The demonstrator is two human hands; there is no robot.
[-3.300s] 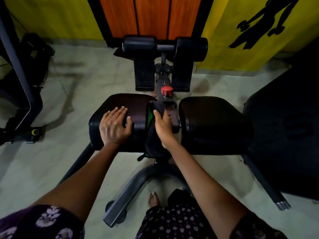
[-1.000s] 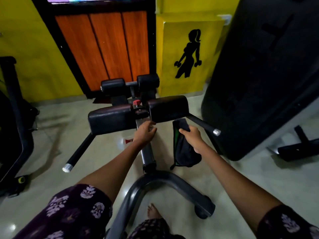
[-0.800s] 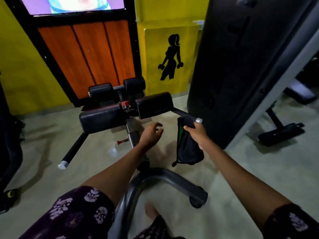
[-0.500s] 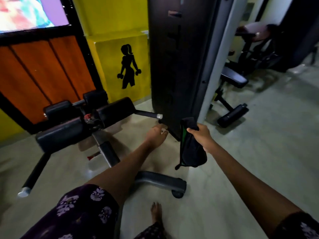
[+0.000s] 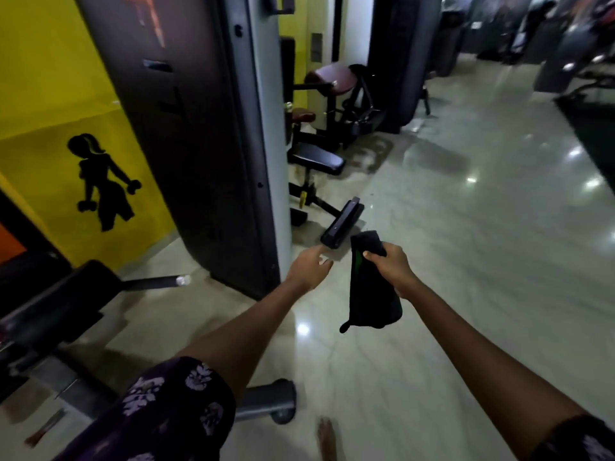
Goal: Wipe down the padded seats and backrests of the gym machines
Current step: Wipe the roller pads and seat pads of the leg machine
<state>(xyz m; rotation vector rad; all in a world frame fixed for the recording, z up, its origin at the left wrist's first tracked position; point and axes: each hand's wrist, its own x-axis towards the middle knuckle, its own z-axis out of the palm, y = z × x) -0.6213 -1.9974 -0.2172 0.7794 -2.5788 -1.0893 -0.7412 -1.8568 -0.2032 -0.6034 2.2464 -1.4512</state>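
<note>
A person's right hand [image 5: 387, 266] grips the top of a dark cloth [image 5: 371, 296], which hangs limp above the tiled floor [image 5: 466, 227]. The left hand [image 5: 309, 266] reaches forward, fingers loose and empty. Soft and light, the cloth looks best bunched in the palm for wiping the black padded seat [image 5: 316, 158] ahead.

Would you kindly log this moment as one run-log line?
right hand: grips hanging dark cloth with green stripe | left hand: empty, fingers relaxed | ahead: black padded seat
</note>
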